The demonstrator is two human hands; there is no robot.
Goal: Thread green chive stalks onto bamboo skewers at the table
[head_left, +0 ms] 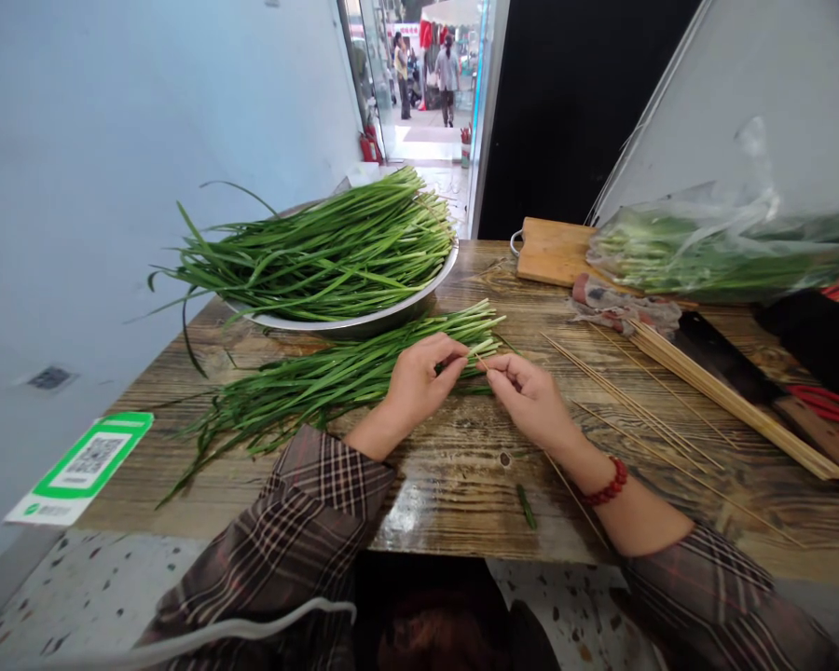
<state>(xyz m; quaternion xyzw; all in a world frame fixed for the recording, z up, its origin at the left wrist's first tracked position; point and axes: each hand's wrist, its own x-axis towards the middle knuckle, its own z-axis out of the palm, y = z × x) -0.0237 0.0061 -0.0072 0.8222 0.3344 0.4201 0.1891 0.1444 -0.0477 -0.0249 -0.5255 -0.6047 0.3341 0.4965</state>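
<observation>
Long green chives [322, 377] lie in a loose bunch on the wooden table, their pale stem ends pointing right. My left hand [426, 373] is over the near side of this bunch, thumb and forefinger pinched on a pale stem end. Close beside it on the right, my right hand [531, 396] pinches a thin wooden skewer, whose tip points at the left fingertips; the skewer runs back under my right forearm. Whether the tip touches the stem is too small to tell. Behind the bunch, a metal basin [350, 326] holds a large heap of chives [336, 247].
Loose skewers [629, 401] and a thick skewer bundle [741, 401] lie right, beside a knife [727, 359] and a cloth [622, 303]. A cutting board [552, 250] and bagged chives [727, 247] stand behind. A green QR card [90, 461] is left; people are outside the doorway.
</observation>
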